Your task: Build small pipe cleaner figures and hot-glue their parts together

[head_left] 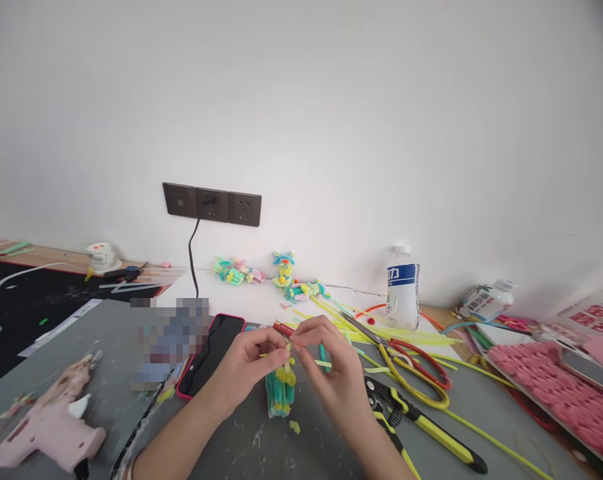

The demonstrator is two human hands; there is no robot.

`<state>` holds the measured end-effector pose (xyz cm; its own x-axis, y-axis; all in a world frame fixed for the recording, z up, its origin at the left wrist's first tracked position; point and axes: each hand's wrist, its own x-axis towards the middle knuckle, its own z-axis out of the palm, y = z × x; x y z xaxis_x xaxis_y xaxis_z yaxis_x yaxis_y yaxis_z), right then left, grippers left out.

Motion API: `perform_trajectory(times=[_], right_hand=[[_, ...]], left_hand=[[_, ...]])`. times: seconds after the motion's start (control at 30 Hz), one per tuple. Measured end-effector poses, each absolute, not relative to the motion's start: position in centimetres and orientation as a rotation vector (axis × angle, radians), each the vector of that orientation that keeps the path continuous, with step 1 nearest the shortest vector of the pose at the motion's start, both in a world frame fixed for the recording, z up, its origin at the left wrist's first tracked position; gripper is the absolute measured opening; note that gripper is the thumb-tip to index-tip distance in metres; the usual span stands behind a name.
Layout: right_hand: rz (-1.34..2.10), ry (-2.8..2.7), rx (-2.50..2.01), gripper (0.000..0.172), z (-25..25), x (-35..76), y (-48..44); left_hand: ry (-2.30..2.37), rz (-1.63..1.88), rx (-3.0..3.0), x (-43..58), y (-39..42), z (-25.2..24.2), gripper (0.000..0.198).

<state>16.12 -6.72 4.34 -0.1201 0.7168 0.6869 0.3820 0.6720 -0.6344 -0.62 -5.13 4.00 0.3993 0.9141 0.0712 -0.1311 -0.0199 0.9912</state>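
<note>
My left hand (246, 363) and my right hand (331, 373) meet over the grey mat (261, 440), both pinching the top of a small teal and yellow pipe-cleaner figure (280, 390) that stands upright between them. The fingertips of both hands close on a thin yellow strand at the figure's top. A red-tipped piece lies just behind my fingers. A scrap of yellow fuzz (294, 427) lies on the mat below the figure.
A pink glue gun (51, 427) lies at the left, a phone in a pink case (211, 353) beside my left hand. Scissors (411, 363) and yellow-handled pliers (421, 427) lie to the right. Finished figures (284, 273), a bottle (402, 287), yellow strands and pink material (551, 387) lie behind.
</note>
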Motion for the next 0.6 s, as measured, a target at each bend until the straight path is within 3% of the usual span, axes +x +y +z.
perform_trajectory(times=[0.2, 0.6], right_hand=[[0.127, -1.687, -0.966, 0.014, 3.13, 15.31, -7.05], [0.159, -1.743, -0.955, 0.013, 3.52, 16.18, -6.76]], left_hand=[[0.812, 1.056, 1.346, -0.61, -4.91, 3.58, 0.030], [0.749, 0.925, 1.403, -0.80, -4.88, 3.58, 0.029]])
